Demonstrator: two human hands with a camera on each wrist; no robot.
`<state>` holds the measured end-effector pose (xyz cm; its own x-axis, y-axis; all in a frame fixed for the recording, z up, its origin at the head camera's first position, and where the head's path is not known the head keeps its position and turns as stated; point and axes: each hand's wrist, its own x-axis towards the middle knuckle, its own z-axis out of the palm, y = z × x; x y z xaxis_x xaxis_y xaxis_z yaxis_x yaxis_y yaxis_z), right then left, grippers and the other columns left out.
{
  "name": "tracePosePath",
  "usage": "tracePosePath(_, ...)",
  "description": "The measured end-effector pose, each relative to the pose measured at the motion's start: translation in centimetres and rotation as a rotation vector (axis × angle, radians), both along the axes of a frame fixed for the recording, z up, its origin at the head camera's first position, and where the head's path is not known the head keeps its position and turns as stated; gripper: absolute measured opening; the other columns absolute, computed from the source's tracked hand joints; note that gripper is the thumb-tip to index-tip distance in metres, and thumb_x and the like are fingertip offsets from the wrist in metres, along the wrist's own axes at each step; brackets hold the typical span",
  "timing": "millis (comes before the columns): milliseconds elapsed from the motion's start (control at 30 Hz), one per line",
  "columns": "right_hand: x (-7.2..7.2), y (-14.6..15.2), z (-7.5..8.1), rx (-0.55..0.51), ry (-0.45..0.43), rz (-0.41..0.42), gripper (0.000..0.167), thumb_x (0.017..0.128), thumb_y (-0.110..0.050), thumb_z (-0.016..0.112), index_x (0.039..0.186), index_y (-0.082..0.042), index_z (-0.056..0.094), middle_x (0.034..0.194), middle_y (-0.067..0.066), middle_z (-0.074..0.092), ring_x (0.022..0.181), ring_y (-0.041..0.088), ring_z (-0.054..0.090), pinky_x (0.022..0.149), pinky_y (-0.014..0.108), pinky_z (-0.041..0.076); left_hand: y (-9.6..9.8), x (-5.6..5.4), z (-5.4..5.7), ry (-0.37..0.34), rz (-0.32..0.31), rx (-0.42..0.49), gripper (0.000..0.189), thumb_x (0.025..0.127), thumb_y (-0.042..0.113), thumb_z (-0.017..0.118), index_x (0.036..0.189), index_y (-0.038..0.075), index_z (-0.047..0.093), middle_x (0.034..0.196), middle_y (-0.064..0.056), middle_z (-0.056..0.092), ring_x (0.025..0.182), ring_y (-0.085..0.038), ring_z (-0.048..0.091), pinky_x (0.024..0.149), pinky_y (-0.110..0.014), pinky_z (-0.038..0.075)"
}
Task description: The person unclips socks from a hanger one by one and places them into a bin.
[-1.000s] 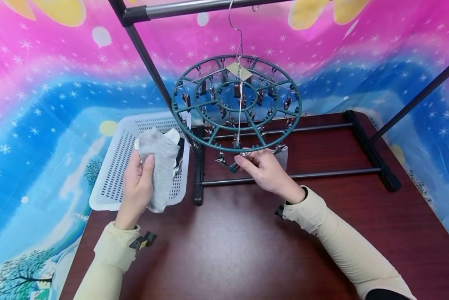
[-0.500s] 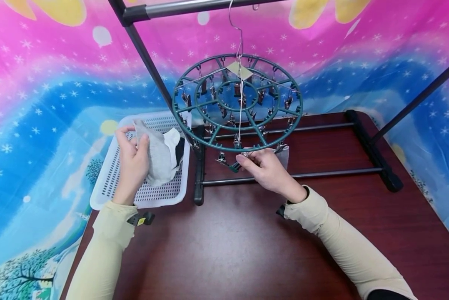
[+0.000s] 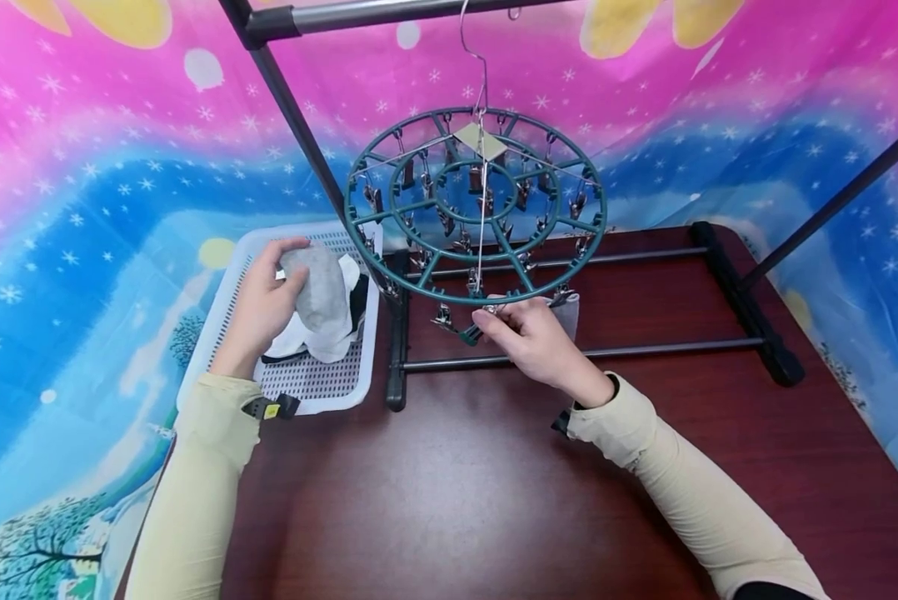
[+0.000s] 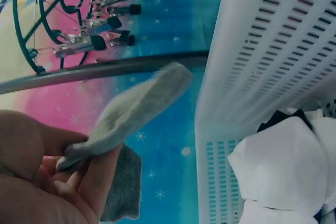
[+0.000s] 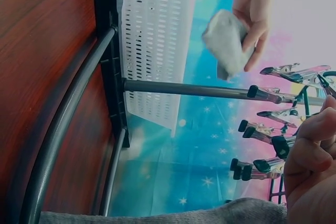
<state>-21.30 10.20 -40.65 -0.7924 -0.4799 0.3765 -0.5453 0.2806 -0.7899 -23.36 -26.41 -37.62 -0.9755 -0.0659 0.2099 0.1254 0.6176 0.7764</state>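
Observation:
My left hand (image 3: 257,304) pinches a light grey sock (image 3: 321,292) between thumb and fingers, above the white basket (image 3: 212,358). The left wrist view shows the sock sticking out past the fingertips, with a darker grey part hanging behind them. My right hand (image 3: 535,337) pinches a metal clip (image 3: 490,309) at the front rim of a round green clip hanger (image 3: 449,293). Much of that clip is hidden by the fingers. Just beside the right hand a grey sock (image 3: 569,312) hangs below the rim, partly covered by the hand; its cloth (image 5: 210,216) also crosses the bottom of the right wrist view.
Inside the basket lie white and dark socks (image 4: 286,166). The hanger hooks onto the top bar (image 3: 389,12) of a dark metal rack, whose foot (image 3: 396,367) stands beside the basket on the brown table (image 3: 434,483). Several clips (image 3: 374,198) dangle from the hanger's rings.
My left hand has moved up and back over the basket with the grey sock, which now looks more bunched and no longer hangs long. The right hand has stayed at the clip.

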Motion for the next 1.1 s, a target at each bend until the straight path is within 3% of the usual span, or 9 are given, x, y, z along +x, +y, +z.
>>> tracePosePath(100, -0.1, 0.1, 0.1, 0.006, 0.001, -0.001, 0.035, 0.107, -0.027, 0.058, 0.083, -0.008, 0.076, 0.057, -0.003, 0.050, 0.049, 0.011, 0.044, 0.050, 0.028, 0.034, -0.1, -0.9, 0.0, -0.076, -0.025, 0.015, 0.052, 0.107, 0.008, 0.050, 0.157, 0.014, 0.039, 0.157, -0.018, 0.041, 0.118, -0.038, 0.062, 0.079, -0.034, 0.059)
tracePosePath(200, -0.1, 0.2, 0.2, 0.008, 0.002, -0.006, 0.036, 0.107, -0.028, 0.058, 0.083, -0.009, 0.076, 0.056, -0.003, 0.050, 0.048, 0.011, 0.044, 0.050, 0.029, 0.034, 0.0, -1.9, 0.0, -0.117, -0.031, 0.011, 0.063, 0.105, 0.002, 0.052, 0.162, 0.016, 0.028, 0.164, -0.018, 0.032, 0.130, -0.045, 0.057, 0.092, -0.048, 0.059)
tracePosePath(267, -0.1, 0.2, 0.2, 0.010, 0.001, -0.010, 0.038, 0.107, -0.030, 0.058, 0.081, -0.009, 0.076, 0.054, -0.004, 0.048, 0.048, 0.011, 0.043, 0.050, 0.029, 0.033, 0.1, -2.5, 0.0, -0.131, -0.017, -0.009, 0.070, 0.104, 0.001, 0.053, 0.165, 0.018, 0.022, 0.167, -0.017, 0.029, 0.121, -0.047, 0.060, 0.091, -0.051, 0.058)
tracePosePath(367, 0.1, 0.3, 0.0, 0.012, -0.009, -0.011, 0.040, 0.107, -0.031, 0.057, 0.077, -0.010, 0.075, 0.051, -0.005, 0.044, 0.047, 0.012, 0.041, 0.049, 0.029, 0.032, 0.3, -3.4, -0.1, -0.154, -0.007, -0.029, 0.080, 0.103, 0.000, 0.054, 0.167, 0.022, 0.012, 0.170, -0.015, 0.023, 0.114, -0.047, 0.063, 0.089, -0.049, 0.059)
tracePosePath(600, 0.2, 0.2, -0.4, 0.010, -0.023, 0.002, 0.045, 0.107, -0.029, 0.057, 0.066, -0.013, 0.062, 0.051, -0.006, 0.040, 0.046, 0.013, 0.040, 0.049, 0.029, 0.030, 0.8, -5.3, -1.0, -0.193, -0.023, -0.005, 0.086, 0.105, -0.004, 0.045, 0.167, 0.027, -0.005, 0.175, 0.001, -0.005, 0.118, -0.043, 0.061, 0.098, -0.046, 0.058)
tracePosePath(733, 0.2, 0.2, -0.3, 0.009, -0.014, 0.008, 0.047, 0.107, -0.029, 0.056, 0.063, -0.014, 0.057, 0.051, -0.006, 0.040, 0.046, 0.013, 0.040, 0.048, 0.029, 0.030, 1.0, -6.4, -1.5, -0.225, -0.031, 0.050, 0.085, 0.104, -0.008, 0.038, 0.167, 0.028, -0.007, 0.174, 0.003, -0.011, 0.138, -0.039, 0.050, 0.103, -0.041, 0.055)
tracePosePath(800, 0.1, 0.2, -0.3, 0.006, -0.009, 0.007, 0.047, 0.107, -0.030, 0.056, 0.063, -0.014, 0.058, 0.051, -0.006, 0.040, 0.045, 0.012, 0.040, 0.048, 0.029, 0.030, 1.0, -6.9, -1.7, -0.248, -0.051, 0.077, 0.086, 0.104, -0.010, 0.034, 0.166, 0.029, -0.010, 0.174, 0.003, -0.013, 0.151, -0.034, 0.036, 0.108, -0.041, 0.052)
tracePosePath(900, 0.0, 0.3, -0.3, 0.001, 0.001, 0.003, 0.047, 0.107, -0.032, 0.056, 0.064, -0.014, 0.059, 0.051, -0.006, 0.040, 0.046, 0.012, 0.040, 0.048, 0.029, 0.030, 1.0, -7.5, -2.2, -0.269, -0.090, 0.073, 0.086, 0.102, -0.012, 0.029, 0.165, 0.029, -0.013, 0.174, -0.001, -0.013, 0.152, -0.039, 0.034, 0.116, -0.047, 0.044)
tracePosePath(1100, 0.1, 0.2, -0.3, -0.005, -0.001, 0.007, 0.046, 0.107, -0.030, 0.057, 0.064, -0.014, 0.058, 0.051, -0.007, 0.041, 0.046, 0.011, 0.041, 0.048, 0.028, 0.031, 0.3, -7.9, -3.2, -0.323, -0.189, -0.110, 0.085, 0.099, -0.010, 0.030, 0.164, 0.020, -0.016, 0.174, -0.009, -0.013, 0.161, -0.035, 0.001, 0.128, -0.054, 0.013)
